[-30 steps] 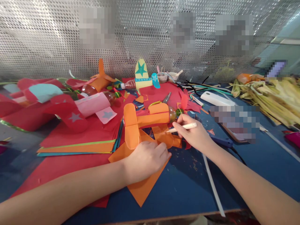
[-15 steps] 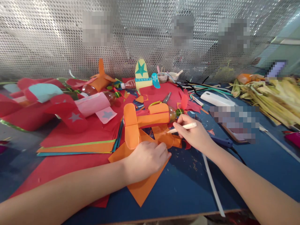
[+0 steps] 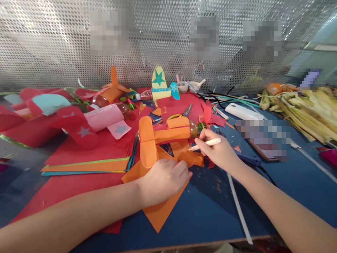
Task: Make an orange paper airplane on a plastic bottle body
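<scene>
A cream-coloured pen is pinched in my right hand, its tip on or just above an orange paper piece. My left hand lies curled over the orange sheet, pressing it down; its fingertips are mostly hidden. Just beyond both hands lies a plastic bottle wrapped in orange and red paper, with an orange paper wing across it. Its green-ringed neck points right, close to my right hand.
Stacked coloured paper and pink and red paper models lie left. Scissors rest on red scraps behind the bottle. To the right are a white device, a blurred phone, a blue-handled tool, a white strip and dried husks.
Hardly anything differs. The pen tip has shifted very slightly over the orange paper, while both hands stay in nearly the same places.
</scene>
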A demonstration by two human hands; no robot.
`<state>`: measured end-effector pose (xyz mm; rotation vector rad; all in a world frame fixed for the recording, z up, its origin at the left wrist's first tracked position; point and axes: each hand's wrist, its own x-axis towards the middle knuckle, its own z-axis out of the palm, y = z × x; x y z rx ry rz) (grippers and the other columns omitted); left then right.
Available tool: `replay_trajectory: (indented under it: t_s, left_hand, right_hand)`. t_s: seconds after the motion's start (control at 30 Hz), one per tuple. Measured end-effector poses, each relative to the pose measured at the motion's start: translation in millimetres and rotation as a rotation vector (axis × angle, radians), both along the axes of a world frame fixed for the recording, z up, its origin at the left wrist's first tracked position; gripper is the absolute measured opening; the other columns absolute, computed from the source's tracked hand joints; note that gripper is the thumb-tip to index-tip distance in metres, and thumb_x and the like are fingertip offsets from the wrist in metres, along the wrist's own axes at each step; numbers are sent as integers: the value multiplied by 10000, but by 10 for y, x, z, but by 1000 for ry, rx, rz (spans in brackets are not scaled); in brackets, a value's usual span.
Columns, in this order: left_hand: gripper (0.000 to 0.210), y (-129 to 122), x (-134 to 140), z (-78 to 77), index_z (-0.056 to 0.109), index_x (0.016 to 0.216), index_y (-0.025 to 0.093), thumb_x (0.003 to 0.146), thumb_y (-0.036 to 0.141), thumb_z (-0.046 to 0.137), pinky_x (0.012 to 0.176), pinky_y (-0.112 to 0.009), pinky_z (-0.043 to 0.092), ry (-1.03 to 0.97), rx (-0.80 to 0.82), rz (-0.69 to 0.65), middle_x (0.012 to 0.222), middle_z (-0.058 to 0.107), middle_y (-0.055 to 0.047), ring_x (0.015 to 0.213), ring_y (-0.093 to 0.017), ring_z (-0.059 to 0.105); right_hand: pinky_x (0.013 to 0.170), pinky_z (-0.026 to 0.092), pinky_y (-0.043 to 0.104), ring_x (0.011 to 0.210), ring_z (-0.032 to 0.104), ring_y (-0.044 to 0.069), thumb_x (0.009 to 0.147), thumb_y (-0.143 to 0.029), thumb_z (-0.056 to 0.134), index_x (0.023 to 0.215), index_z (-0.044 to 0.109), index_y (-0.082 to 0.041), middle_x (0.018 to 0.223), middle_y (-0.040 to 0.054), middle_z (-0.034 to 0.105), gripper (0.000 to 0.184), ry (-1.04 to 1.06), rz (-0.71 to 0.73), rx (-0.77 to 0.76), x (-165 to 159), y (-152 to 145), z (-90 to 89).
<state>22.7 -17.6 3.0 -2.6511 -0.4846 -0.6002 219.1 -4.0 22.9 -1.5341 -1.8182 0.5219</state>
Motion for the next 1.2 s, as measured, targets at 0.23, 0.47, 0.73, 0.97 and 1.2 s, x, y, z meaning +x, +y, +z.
replay_trajectory:
  t_s: [0.23,0.47,0.73,0.97,1.2]
  left_hand:
    - [263,3,1,-11,570,705,137,933,204,457,392,-267,389,6,-20,9,628,599,-8,473,-135,546]
    - [268,0,3,1,557,688,144,930,206,459,377,-284,373,3,-7,5,620,596,-6,461,-147,548]
    - [270,9,-2,-16,524,691,138,940,193,438,410,-254,372,19,-21,-6,632,584,-11,482,-124,538]
    - [265,4,7,-9,528,681,145,930,202,461,393,-260,364,3,-18,-4,618,590,-7,467,-134,532]
    - [279,1,3,-8,522,679,140,939,196,436,408,-253,364,10,-16,-6,623,580,-10,476,-122,531]
  right_hand:
    - [495,358,226,449,517,120,851,-328,493,654,380,-238,520,-66,479,244,17,7,-14,6,-5,6]
    - [484,356,222,451,530,121,857,-340,497,660,386,-238,521,-66,485,248,37,27,-20,-15,-23,31]
    - [485,350,212,467,556,120,872,-357,496,672,385,-236,513,-69,491,259,48,55,-35,-20,-37,9]
    - [482,346,212,503,602,139,880,-368,486,689,392,-237,493,-71,481,250,46,67,-48,-16,-22,9]
    - [489,355,217,508,596,136,875,-373,497,680,401,-237,511,-69,485,257,55,82,-52,-17,-28,-1]
